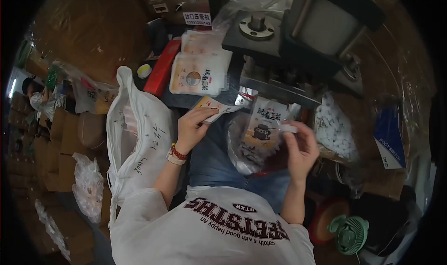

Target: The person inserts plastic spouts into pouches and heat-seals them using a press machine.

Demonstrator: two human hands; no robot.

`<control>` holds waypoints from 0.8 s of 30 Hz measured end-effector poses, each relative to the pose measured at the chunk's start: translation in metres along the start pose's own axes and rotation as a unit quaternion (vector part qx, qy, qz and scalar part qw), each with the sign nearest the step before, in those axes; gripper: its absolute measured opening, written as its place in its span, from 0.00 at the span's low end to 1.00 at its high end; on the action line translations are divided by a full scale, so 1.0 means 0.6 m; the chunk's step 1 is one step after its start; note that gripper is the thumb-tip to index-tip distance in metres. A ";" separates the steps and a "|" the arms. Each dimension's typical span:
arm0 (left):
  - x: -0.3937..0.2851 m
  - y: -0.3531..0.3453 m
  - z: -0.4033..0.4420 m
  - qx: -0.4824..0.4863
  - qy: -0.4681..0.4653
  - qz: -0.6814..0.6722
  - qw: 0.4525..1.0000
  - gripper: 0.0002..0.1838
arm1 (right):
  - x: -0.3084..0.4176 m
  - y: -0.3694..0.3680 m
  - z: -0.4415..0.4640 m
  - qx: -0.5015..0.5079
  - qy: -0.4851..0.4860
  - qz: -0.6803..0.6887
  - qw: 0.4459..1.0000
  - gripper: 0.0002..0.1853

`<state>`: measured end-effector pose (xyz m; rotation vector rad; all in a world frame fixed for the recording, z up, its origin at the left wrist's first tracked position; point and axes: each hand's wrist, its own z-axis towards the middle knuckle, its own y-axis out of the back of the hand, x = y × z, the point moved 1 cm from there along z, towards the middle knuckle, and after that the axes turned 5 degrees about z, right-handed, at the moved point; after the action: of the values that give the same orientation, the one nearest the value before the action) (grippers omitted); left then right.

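My left hand (pixel 194 127) is closed on a few printed pouches (pixel 215 107), held bent over my lap just left of the press. Between the thumb and fingers of my right hand (pixel 301 148) is a small white piece (pixel 289 128); its exact kind is too small to make out. It is beside the upper right edge of an upright printed pouch (pixel 263 124) with a dark pot picture. Below the press, this pouch appears to be in or against a clear plastic bag (pixel 240 158) on my lap. Whether the white piece touches the pouch, I cannot tell.
Ahead stands a metal press (pixel 284 79). Stacked pouches (pixel 198 74) lie beside a red bar (pixel 163 67). A bag of small white parts (pixel 333 130) is at right, a large white sack (pixel 153 144) at left. A green fan (pixel 351 234) stands lower right.
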<state>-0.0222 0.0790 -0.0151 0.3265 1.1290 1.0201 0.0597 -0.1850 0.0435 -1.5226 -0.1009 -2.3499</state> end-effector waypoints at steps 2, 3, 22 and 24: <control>-0.040 -0.003 0.002 -0.039 -0.080 0.002 0.996 0.20 | -0.006 -0.030 0.002 0.077 0.093 -0.125 0.985 0.12; -0.063 -0.004 0.002 -0.035 -0.099 0.006 0.994 0.20 | -0.007 -0.044 0.005 0.102 0.145 -0.179 0.968 0.11; -0.127 -0.071 0.015 0.165 -0.059 -0.244 0.954 0.06 | 0.010 0.014 0.021 0.112 0.063 -0.219 0.967 0.15; -0.095 -0.127 0.010 0.324 0.190 -0.276 0.885 0.11 | -0.018 0.028 0.019 0.042 0.029 -0.202 0.978 0.15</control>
<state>0.0181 -0.0061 -0.0309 0.3054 1.7891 0.1693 0.0792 -0.1951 0.0364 -1.5035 -0.5357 -2.6551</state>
